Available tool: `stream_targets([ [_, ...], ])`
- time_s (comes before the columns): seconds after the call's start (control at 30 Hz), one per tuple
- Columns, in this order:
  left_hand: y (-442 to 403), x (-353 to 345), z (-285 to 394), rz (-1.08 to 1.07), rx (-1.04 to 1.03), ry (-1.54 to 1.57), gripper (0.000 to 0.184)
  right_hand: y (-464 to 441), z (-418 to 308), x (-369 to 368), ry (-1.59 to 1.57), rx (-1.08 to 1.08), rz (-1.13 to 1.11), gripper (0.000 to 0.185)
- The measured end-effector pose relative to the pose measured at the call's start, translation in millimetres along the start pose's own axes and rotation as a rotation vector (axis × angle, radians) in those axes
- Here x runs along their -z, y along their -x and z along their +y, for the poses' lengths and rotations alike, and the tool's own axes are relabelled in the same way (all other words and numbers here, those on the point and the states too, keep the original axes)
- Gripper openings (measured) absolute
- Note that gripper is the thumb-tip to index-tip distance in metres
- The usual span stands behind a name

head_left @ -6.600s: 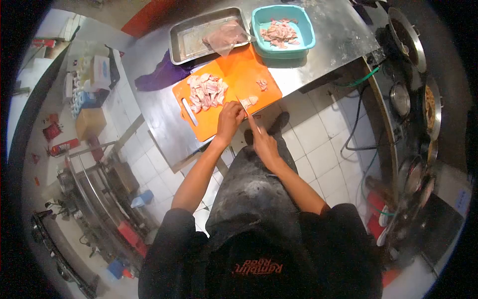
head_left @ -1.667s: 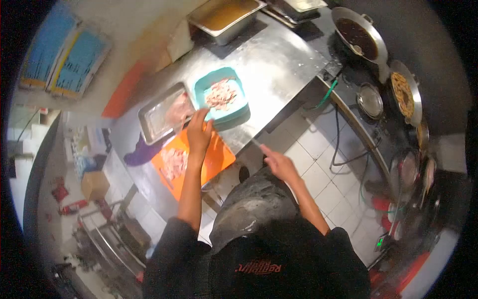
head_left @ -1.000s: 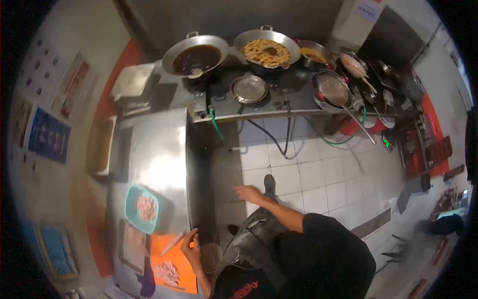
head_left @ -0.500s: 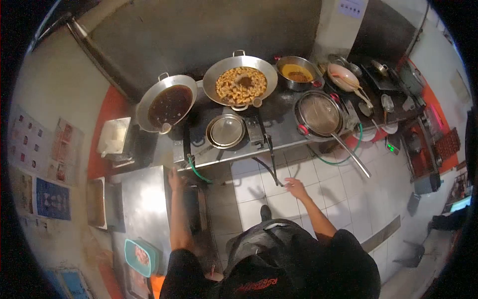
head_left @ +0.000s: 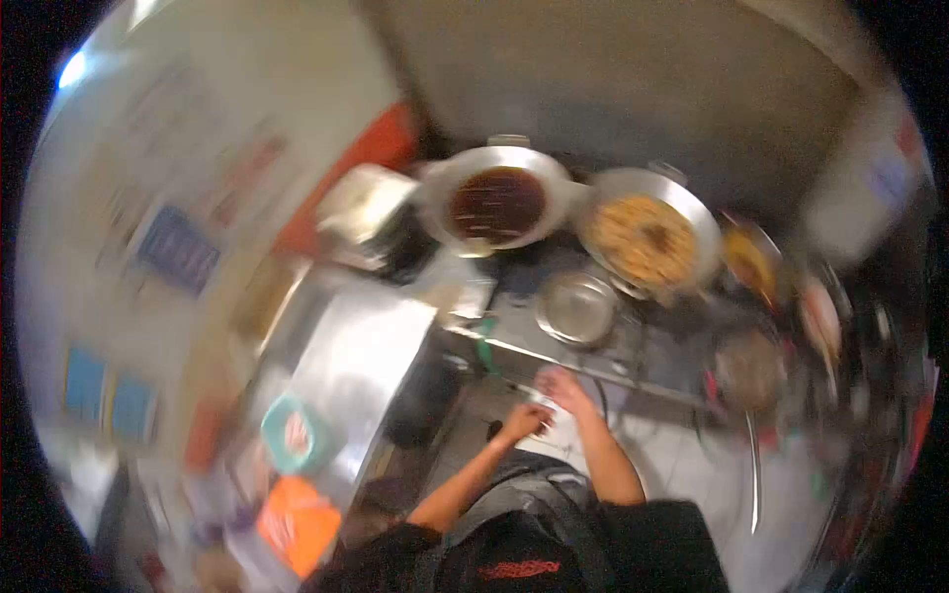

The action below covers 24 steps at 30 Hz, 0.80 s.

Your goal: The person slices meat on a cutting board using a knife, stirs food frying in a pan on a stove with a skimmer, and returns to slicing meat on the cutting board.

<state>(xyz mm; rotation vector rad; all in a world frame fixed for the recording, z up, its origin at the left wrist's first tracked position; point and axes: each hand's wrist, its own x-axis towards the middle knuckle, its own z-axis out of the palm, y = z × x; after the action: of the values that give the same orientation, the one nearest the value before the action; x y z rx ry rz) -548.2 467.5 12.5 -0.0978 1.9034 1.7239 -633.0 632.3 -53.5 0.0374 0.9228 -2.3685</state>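
Note:
My left hand [head_left: 526,422] and my right hand [head_left: 563,389] are close together in front of my body, below the stove's front edge. Motion blur smears both. The right hand's fingers look loosely apart, and I make out nothing in them. The left hand's fingers are too smeared to read. Beyond the hands, on the stove [head_left: 514,296], stand a wok of dark liquid [head_left: 499,203], a wok of brown chunks in sauce [head_left: 647,237] and a round strainer over a pot [head_left: 575,308].
A steel counter [head_left: 361,341] lies to the left, with a turquoise tub [head_left: 289,435] of pinkish contents and an orange item [head_left: 297,524]. On the right are a pot with yellow contents [head_left: 751,262] and a long-handled strainer [head_left: 749,371] sticking out past the stove edge.
My view has swung left, so the woks appear farther right. My left hand has left the counter's corner, and both hands have come together in front of me.

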Motion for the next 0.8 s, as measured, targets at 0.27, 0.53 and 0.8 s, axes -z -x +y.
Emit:
stream_targets([
  [0.27,20,120,-74,0.300,-0.208,-0.052,0.032,13,-15,33,0.209,-0.180,0.546,0.006],
  [0.53,119,218,-222,0.577,0.432,-0.448,0.039,71,-32,-58,1.514,-0.058,0.929,0.028],
  [0.8,163,209,-292,0.533,0.681,-0.079,0.043,77,-88,-34,1.729,0.087,0.703,0.059],
])
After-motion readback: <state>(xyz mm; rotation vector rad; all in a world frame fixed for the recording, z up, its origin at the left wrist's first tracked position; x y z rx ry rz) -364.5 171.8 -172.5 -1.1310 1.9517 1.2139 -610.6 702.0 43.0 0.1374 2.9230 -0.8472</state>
